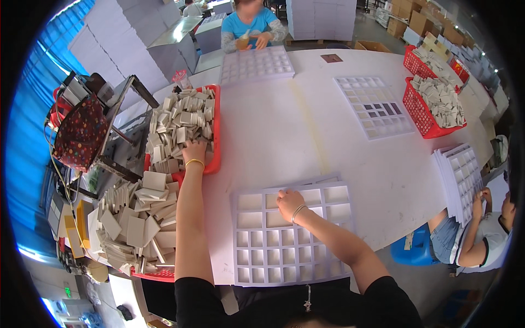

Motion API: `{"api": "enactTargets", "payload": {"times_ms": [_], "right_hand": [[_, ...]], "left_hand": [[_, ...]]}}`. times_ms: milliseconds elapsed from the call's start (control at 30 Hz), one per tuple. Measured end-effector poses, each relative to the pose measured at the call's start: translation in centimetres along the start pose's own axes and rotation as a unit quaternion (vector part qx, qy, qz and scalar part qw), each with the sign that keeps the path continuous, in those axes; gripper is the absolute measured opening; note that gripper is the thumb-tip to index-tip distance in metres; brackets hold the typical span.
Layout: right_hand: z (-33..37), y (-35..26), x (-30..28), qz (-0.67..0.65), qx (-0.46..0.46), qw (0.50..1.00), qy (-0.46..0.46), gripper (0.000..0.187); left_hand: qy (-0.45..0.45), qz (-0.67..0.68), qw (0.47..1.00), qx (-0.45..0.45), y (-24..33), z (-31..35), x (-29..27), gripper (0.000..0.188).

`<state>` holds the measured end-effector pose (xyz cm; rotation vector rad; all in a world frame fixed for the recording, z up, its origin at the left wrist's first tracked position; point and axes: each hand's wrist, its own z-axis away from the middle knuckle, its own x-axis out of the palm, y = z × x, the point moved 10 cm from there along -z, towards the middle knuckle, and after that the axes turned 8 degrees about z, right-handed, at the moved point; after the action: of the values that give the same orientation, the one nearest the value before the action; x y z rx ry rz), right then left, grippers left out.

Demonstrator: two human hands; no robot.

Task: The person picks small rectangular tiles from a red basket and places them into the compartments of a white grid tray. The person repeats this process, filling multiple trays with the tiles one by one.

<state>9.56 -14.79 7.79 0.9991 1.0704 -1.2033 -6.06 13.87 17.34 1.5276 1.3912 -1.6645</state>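
Nearest the camera in the head view: white grid tray point(292, 240), lying flat on the white surface point(273, 136) right in front of the person, on top of at least one more tray whose edge showed at the top. Every compartment visible was empty, large cells in the upper rows and small cells below, so by my read filling had not begun on this tray

Right hand point(289, 203) lay on the tray's upper row, fingers curled down onto the divider; grip looked like a light press steadying it, nothing held that I could see

Left hand point(194, 151) was stretched out to the red basket point(216, 131) of grey-white cardboard squares point(180, 123), fingers buried in the pile; couldn't tell whether it had closed on a piece. A second, nearer red basket point(156, 275) with larger cardboard pieces point(136, 218) sat just left of the left forearm, heaped full

Judgement: early stage, stock plentiful, whole tray left to fill

Elsewhere on the surface: another grid tray point(377, 106) well apart at upper right had a few dark cells, rest pale; a co-worker at the far edge had hands at a further tray point(257, 64); two more red baskets point(432, 104) of pieces stood at the right edge
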Motion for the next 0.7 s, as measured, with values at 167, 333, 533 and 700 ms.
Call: {"api": "enactTargets", "payload": {"times_ms": [167, 333, 533, 700], "right_hand": [[0.1, -0.1, 0.2, -0.010, 0.001, 1.000, 0.017, 0.018], [-0.1, -0.3, 1.0, -0.004, 0.008, 1.000, -0.024, 0.020], [-0.8, -0.5, 0.5, -0.024, 0.002, 0.999, -0.024, 0.022], [0.6, 5.7, 0.9, -0.385, 0.088, 0.916, 0.075, 0.026]], "left_hand": [[0.004, 0.053, 0.999, -0.003, -0.7, 0.1, -0.2, 0.020], [0.183, 0.200, 0.961, -0.048, -2.0, 1.9, -4.7, 0.037], [0.282, 0.685, 0.664, -0.099, -4.6, 4.3, -4.5, 0.052], [-0.088, 0.943, 0.311, -0.076, 9.7, 15.0, -4.9, 0.046]]}}
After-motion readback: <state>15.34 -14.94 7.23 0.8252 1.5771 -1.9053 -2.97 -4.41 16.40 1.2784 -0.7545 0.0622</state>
